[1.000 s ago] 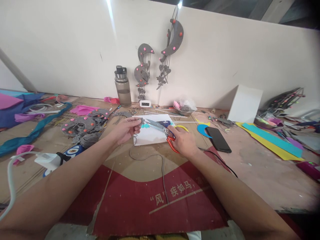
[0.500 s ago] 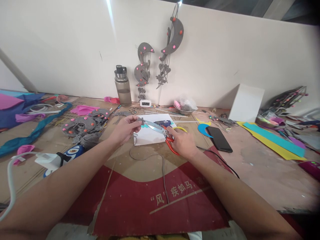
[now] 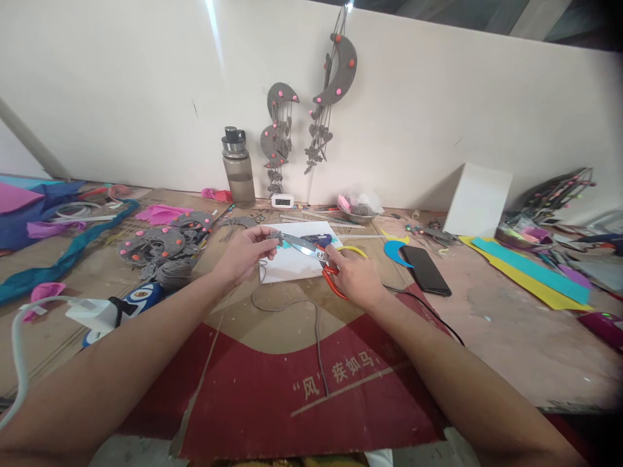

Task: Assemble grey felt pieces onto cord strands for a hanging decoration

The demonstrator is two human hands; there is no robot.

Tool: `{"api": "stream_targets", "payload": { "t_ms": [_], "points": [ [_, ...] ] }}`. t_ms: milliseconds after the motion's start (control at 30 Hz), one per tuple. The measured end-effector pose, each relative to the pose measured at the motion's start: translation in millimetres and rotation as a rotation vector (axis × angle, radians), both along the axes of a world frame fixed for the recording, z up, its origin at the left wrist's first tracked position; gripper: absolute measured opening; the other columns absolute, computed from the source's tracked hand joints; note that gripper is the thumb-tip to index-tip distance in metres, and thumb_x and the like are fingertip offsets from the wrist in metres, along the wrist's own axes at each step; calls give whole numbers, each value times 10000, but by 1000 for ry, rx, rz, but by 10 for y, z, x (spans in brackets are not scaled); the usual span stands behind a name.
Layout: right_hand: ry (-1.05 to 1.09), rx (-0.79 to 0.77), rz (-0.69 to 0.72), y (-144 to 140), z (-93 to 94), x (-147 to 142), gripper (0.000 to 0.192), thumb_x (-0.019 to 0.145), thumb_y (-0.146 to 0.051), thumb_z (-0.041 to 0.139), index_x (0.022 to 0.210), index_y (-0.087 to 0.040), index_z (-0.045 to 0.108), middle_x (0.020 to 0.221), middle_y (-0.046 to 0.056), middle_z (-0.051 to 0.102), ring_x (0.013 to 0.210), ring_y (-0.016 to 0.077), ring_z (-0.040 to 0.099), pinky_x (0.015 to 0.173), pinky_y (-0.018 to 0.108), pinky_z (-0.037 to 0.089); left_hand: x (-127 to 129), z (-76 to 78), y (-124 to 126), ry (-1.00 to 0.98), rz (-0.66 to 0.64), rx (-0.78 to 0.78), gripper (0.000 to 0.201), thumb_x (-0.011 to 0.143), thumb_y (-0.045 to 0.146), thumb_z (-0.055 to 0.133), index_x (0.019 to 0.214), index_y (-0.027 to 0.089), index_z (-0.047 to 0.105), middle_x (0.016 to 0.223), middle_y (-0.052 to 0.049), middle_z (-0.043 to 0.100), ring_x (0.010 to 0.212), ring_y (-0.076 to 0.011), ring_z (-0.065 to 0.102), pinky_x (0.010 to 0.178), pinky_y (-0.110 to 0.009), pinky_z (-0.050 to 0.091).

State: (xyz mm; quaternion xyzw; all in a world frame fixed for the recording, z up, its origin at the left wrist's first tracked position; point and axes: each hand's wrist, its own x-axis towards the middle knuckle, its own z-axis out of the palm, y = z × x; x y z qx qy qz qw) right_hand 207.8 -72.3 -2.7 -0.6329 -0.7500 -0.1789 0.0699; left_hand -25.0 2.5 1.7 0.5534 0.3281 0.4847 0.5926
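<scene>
A small grey felt piece (image 3: 273, 235) is pinched in the left hand (image 3: 244, 252) above the white paper sheet (image 3: 292, 263). Red-handled steel scissors (image 3: 314, 255) are gripped by the right hand (image 3: 357, 277), blade tips touching the felt. Bare cardboard (image 3: 272, 324) lies nearer.

red-handled scissors (image 3: 318, 258), grey cord (image 3: 292, 308), black phone (image 3: 425, 270).

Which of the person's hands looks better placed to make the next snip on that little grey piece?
Right, probably. The right hand already grips the red-handled scissors, whose blades point at the small grey piece pinched in the left hand.
</scene>
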Motion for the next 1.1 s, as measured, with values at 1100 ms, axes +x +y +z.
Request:
{"api": "stream_targets", "payload": {
  "t_ms": [1100],
  "points": [
    [8,78,96,85,-112,74,382,876,-301,462,1254,-262,496,981,55,647,871,193,551,617,288,266,-118,-9,136,-187,-157,-172,179,712,180,688,856,76,663,590,28,398,489,-50,365,440,-190,267]
  ]
}}
